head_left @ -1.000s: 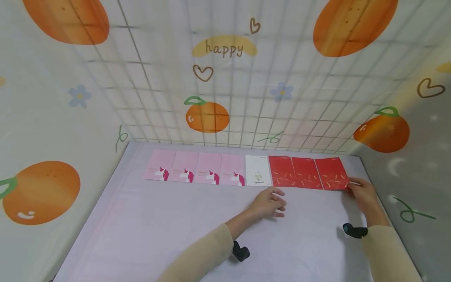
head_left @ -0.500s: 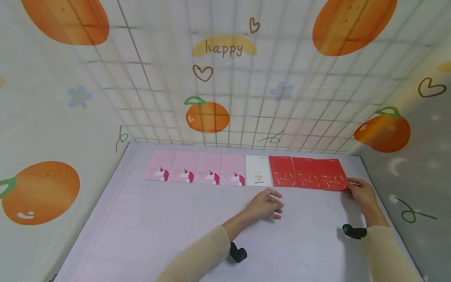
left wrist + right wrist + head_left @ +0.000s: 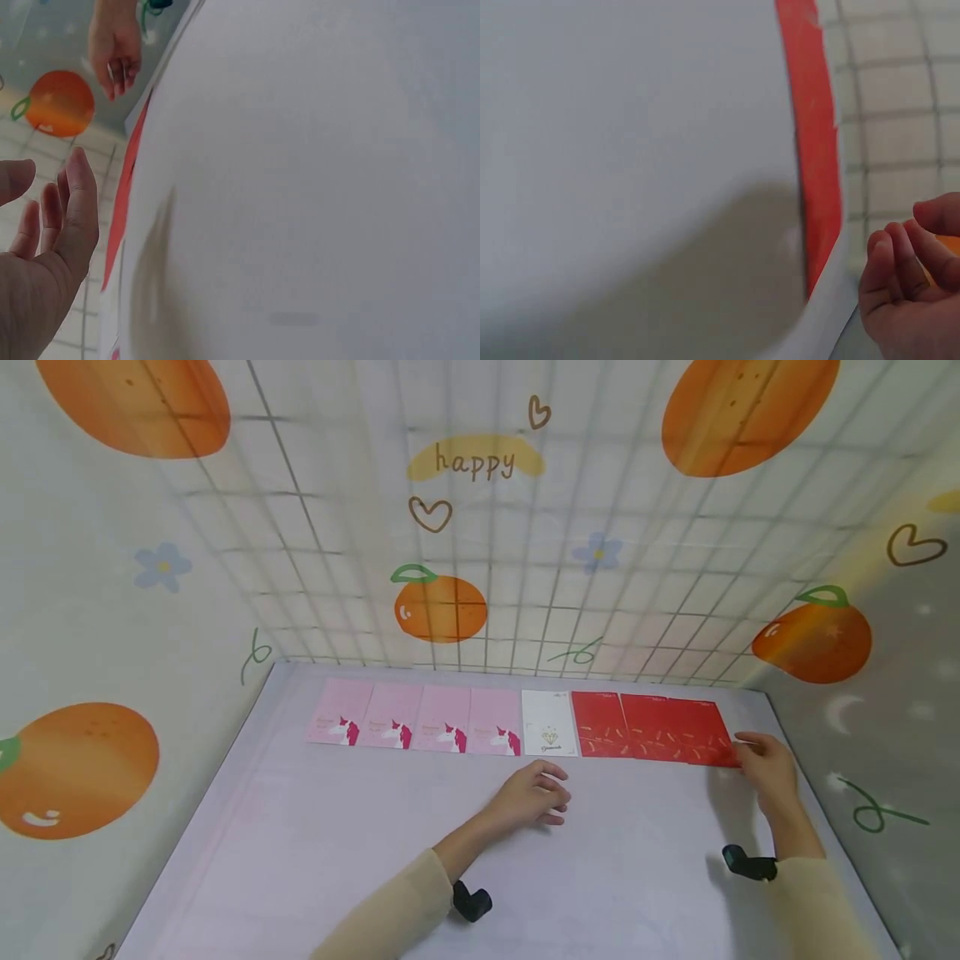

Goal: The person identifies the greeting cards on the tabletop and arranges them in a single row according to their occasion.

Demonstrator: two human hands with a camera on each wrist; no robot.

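Observation:
My right hand (image 3: 771, 772) is at the right edge of the rightmost red card (image 3: 701, 731); in the right wrist view its loosely bent fingers (image 3: 909, 262) hold nothing. That card lies flat and slightly overlaps or abuts the middle red card (image 3: 649, 727); which of the two I cannot tell. A third red card (image 3: 598, 724) follows on the left, then a white card (image 3: 550, 718) with a diamond drawing. Several pink unicorn cards (image 3: 446, 710) continue the row leftward. Below the white card hovers my left hand (image 3: 525, 797), relaxed and holding nothing.
A white table (image 3: 360, 843) carries the row near its back edge. Behind it hangs a gridded cloth (image 3: 337, 527) printed with oranges, which also covers both sides. A dark wrist camera (image 3: 472, 902) sits at the left sleeve, another black wrist camera (image 3: 748, 863) at the right.
The rightmost red card has slid left, closing its gap with the middle red card. My right hand has then come off its edge. My left hand has drifted left, away from the cards.

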